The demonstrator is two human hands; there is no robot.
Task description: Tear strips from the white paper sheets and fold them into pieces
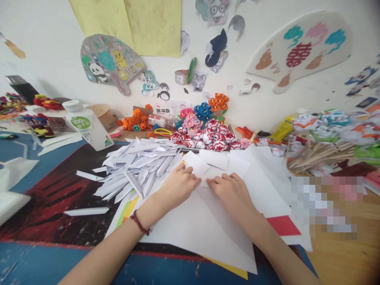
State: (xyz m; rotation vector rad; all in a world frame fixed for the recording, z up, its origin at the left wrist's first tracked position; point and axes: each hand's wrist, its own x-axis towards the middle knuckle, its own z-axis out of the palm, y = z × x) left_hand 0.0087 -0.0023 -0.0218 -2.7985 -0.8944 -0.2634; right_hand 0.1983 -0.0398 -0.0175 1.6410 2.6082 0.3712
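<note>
Both hands meet over a stack of large white sheets [213, 229] in the middle of the table. My left hand [181, 182], with a dark red bracelet at the wrist, has its fingers curled and pressed on a small white paper piece [204, 181]. My right hand [230, 190] is bent the same way at the other end of that piece, fingertips close to the left ones. Small white sheets [218, 158] lie just beyond the fingers. To the left is a heap of folded white paper strips [139, 162].
Behind the papers stand red-and-white paper flowers [215, 136] and orange flowers [136, 120]. A white bottle [89, 124] is at the back left. Wooden sticks [320, 156] lie at the right, and a red paper [283, 225] sticks out beside my right forearm.
</note>
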